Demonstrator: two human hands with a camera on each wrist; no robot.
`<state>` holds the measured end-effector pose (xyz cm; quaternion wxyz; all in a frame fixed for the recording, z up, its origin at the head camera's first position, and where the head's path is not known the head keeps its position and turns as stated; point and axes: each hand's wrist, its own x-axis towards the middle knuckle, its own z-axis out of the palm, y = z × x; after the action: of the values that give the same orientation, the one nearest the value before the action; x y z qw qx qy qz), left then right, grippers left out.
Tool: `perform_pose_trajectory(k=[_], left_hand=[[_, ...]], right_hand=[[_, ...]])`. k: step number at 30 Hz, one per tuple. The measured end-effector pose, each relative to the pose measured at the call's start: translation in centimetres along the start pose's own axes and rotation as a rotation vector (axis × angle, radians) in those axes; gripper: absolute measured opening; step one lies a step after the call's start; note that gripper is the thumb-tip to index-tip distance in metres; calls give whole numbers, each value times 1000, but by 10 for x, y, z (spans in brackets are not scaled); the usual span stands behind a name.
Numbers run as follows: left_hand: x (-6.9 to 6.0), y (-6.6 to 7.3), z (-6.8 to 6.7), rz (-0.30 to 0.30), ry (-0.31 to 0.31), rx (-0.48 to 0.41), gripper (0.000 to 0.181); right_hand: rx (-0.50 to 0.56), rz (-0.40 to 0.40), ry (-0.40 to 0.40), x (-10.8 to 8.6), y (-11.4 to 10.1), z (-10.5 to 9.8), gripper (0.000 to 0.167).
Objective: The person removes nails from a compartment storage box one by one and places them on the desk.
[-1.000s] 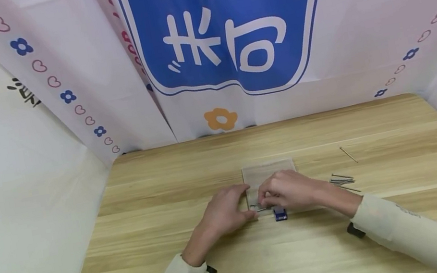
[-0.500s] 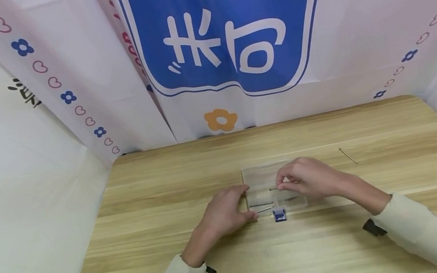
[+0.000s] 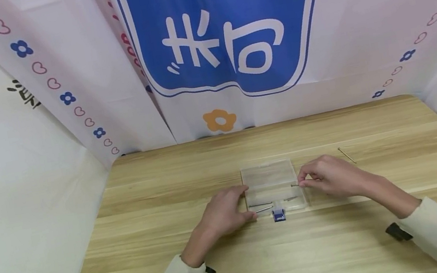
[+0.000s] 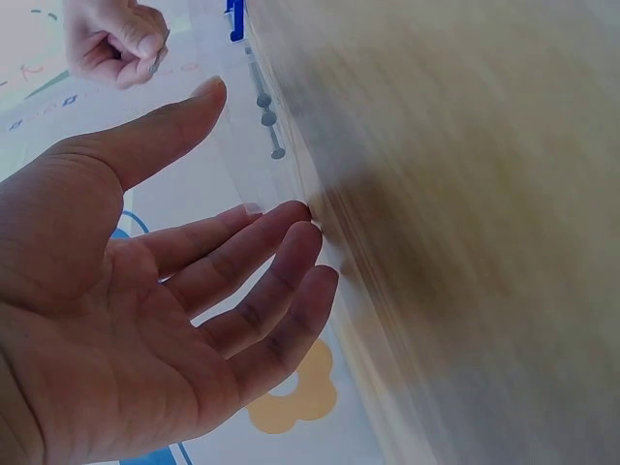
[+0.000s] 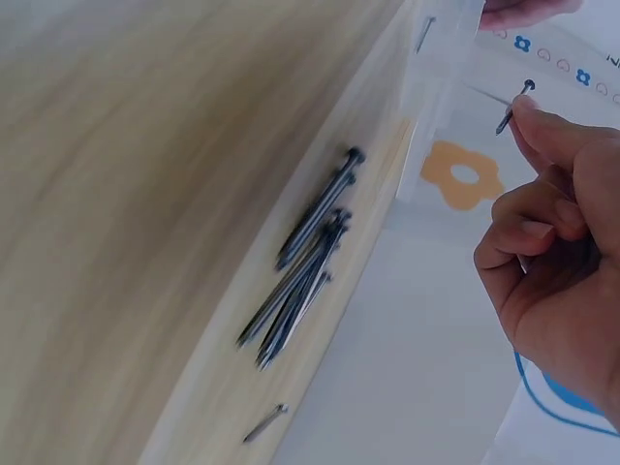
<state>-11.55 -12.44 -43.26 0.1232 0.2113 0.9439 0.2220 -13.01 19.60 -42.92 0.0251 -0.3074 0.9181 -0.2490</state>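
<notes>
A clear plastic box (image 3: 268, 178) with its lid laid open lies mid-table, a blue clasp (image 3: 278, 215) at its near edge. Two long nails (image 3: 260, 204) rest in its left compartment and a shorter piece (image 3: 290, 199) in the right one. My left hand (image 3: 225, 211) touches the box's left side, thumb and fingers spread and relaxed, as the left wrist view (image 4: 194, 262) also shows. Just off the box's right edge, my right hand (image 3: 331, 177) pinches a nail (image 5: 515, 107) between thumb and forefinger, its head pointing out past the fingertips.
A loose pile of nails (image 5: 305, 276) lies on the table right of the box, hidden behind the right hand in the head view. A single nail (image 3: 347, 156) lies farther back. Printed fabric (image 3: 320, 65) hangs behind the wooden table (image 3: 164, 175).
My right hand has moved from over the box's left compartment up and right to its right edge, a nail now visible in its fingertips. My left hand stays put.
</notes>
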Motion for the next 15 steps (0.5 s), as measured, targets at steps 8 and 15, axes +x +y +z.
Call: perform_pose_trajectory(k=[8,15], left_hand=[[0,0,0,-5,-4,-3,72],[0,0,1,-9,-6,-2,72]], right_hand=[[5,47,22,-24,16,-8,6],[3,107,41,-43,32,-12,7]])
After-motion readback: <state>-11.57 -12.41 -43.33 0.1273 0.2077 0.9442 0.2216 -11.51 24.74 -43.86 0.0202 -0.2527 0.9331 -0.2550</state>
